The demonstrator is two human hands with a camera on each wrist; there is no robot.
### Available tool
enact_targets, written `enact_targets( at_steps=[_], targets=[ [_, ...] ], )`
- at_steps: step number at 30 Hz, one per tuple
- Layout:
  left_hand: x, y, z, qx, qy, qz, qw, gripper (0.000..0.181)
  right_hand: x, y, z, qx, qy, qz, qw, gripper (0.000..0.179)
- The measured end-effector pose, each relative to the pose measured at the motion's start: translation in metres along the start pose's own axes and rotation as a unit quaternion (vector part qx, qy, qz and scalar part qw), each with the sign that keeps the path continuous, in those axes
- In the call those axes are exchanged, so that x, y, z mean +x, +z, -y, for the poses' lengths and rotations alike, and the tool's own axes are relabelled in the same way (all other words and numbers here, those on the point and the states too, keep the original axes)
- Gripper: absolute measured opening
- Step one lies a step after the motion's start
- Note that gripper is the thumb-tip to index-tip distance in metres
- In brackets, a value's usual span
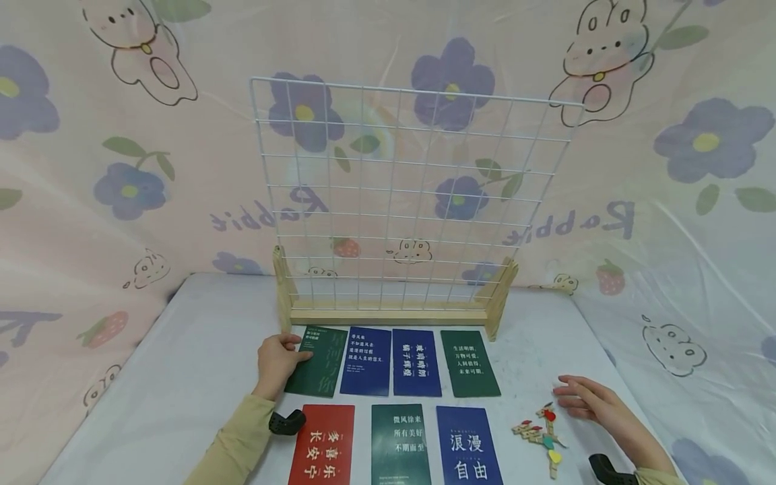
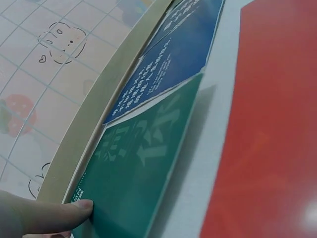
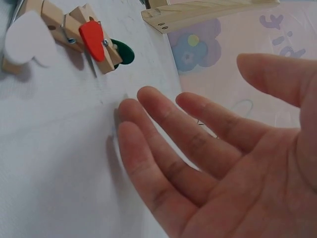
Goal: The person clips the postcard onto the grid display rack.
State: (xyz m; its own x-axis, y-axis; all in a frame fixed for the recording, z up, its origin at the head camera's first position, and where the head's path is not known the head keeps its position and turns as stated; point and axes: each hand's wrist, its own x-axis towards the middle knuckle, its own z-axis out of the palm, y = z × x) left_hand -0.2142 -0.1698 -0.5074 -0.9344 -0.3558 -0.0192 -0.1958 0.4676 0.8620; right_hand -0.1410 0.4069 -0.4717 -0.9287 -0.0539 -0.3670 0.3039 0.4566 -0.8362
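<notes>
My left hand (image 1: 280, 364) pinches the left edge of a green card (image 1: 319, 364), the leftmost of the back row. In the left wrist view the thumb (image 2: 54, 215) lies over that card's face, and its near edge lifts off the table with a shadow beneath. A blue card (image 1: 366, 362) lies right beside it. My right hand (image 1: 591, 399) holds nothing, palm turned inward and fingers loosely extended. Just left of its fingertips is a small heap of wooden clothespins (image 1: 539, 436) with colored hearts, also close by in the right wrist view.
A white wire grid (image 1: 394, 195) stands in a wooden base (image 1: 388, 315) behind the cards. Another blue card (image 1: 417, 362) and a green one (image 1: 470, 364) continue the back row. In front lie a red card (image 1: 322, 441), a green card (image 1: 400, 444) and a blue card (image 1: 469, 444).
</notes>
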Motion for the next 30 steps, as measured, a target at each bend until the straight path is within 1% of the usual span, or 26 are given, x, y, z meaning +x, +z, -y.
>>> enact_targets(
  at_steps=[4, 9, 11, 15, 20, 25, 30],
  targets=[
    [-0.0003, 0.0013, -0.0015, -0.002, -0.005, 0.003, 1.0, 0.03, 0.0, -0.0001, -0.0008, 0.002, 0.002, -0.001, 1.0, 0.065],
    [-0.0003, 0.0019, -0.0021, -0.001, -0.009, 0.0, 1.0, 0.03, 0.0008, 0.0001, -0.0023, 0.006, -0.001, 0.009, 0.9999, 0.066],
    [-0.0004, 0.0018, -0.0016, -0.003, -0.007, -0.002, 1.0, 0.03, 0.0008, 0.0002, -0.0026, 0.008, -0.003, 0.013, 0.9999, 0.066],
    [-0.0024, 0.0008, -0.0009, -0.004, 0.001, -0.007, 1.0, 0.031, 0.0004, 0.0007, -0.0026, 0.013, -0.004, 0.008, 0.9999, 0.066],
    [-0.0058, -0.0008, 0.0009, -0.011, 0.013, -0.014, 0.9998, 0.032, 0.0005, -0.0008, -0.0018, 0.005, -0.003, 0.003, 1.0, 0.066],
    [-0.0068, -0.0027, 0.0028, -0.025, 0.025, -0.013, 0.9993, 0.033, 0.001, -0.0036, -0.0023, -0.007, 0.001, -0.001, 1.0, 0.066],
    [-0.0055, -0.006, 0.0048, -0.036, 0.024, -0.011, 0.999, 0.034, 0.0009, -0.0033, -0.0024, 0.003, -0.004, 0.004, 1.0, 0.066]
  ],
)
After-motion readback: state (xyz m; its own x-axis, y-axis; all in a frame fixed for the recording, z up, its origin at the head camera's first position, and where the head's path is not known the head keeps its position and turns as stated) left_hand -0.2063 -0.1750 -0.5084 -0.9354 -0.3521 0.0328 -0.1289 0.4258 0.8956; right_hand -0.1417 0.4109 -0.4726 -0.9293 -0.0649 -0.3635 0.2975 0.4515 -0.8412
